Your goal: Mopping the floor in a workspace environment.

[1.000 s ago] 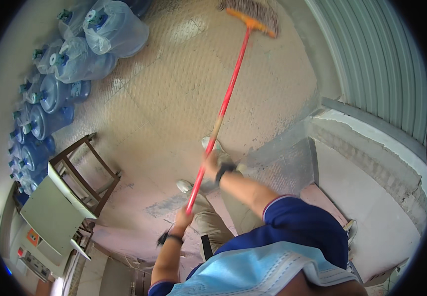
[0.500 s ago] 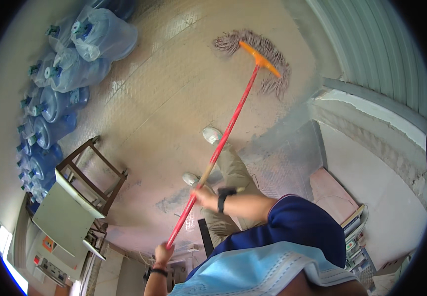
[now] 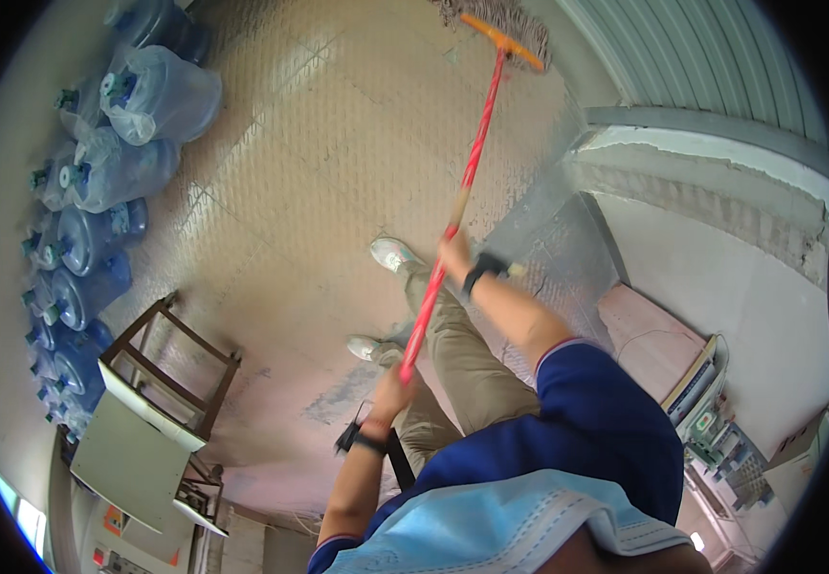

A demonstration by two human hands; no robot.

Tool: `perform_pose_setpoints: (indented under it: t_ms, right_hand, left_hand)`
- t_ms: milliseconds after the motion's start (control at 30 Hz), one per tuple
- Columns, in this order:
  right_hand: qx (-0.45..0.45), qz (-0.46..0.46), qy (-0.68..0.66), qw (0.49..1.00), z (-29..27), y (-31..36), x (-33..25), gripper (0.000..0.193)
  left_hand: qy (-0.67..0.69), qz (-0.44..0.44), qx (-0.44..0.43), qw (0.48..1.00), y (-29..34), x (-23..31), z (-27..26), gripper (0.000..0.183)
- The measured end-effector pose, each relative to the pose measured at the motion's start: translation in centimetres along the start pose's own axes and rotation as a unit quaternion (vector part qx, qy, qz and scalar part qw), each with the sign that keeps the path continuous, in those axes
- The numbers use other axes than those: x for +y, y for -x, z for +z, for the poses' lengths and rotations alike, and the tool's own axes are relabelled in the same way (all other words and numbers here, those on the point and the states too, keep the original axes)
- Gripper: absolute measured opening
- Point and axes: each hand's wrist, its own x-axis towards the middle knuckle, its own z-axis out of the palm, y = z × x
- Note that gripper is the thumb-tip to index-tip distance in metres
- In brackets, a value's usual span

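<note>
A mop (image 3: 476, 158) with a red-striped pole, an orange crossbar and grey-brown string reaches away from me across the floor. Its strings lie on the floor at the far edge of view, partly cut off by the frame. Around the near end of the pole my left hand (image 3: 392, 394) is closed. Higher up, by the bare tan stretch of the pole, my right hand (image 3: 454, 258) grips it, a little blurred. Both wrists carry dark bands.
Large blue water bottles (image 3: 89, 239), several in plastic bags, line the left wall. A chair with a dark frame (image 3: 180, 378) stands at the near left. A ribbed shutter (image 3: 711, 67) and a low ledge (image 3: 701, 191) border the right. Shelves with equipment (image 3: 711, 421) sit at the near right.
Both hands have pushed the mop farther away from me, and its head has moved to the upper edge of view. My arms are stretched out more.
</note>
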Motion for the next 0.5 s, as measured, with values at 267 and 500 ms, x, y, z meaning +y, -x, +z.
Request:
perform_pose_setpoints:
  t_ms: [267, 500]
  right_hand:
    - [-0.432, 0.388, -0.183, 0.793, 4.0, 43.0, -0.9, 0.025]
    - [-0.426, 0.341, -0.192, 0.816, 3.7, 38.7, -2.2, 0.022]
  left_hand:
    - [-0.293, -0.284, 0.055, 0.911, 35.1, -14.8, -15.4, 0.019]
    - [-0.361, -0.243, 0.068, 0.898, 30.9, -13.5, -16.0, 0.027]
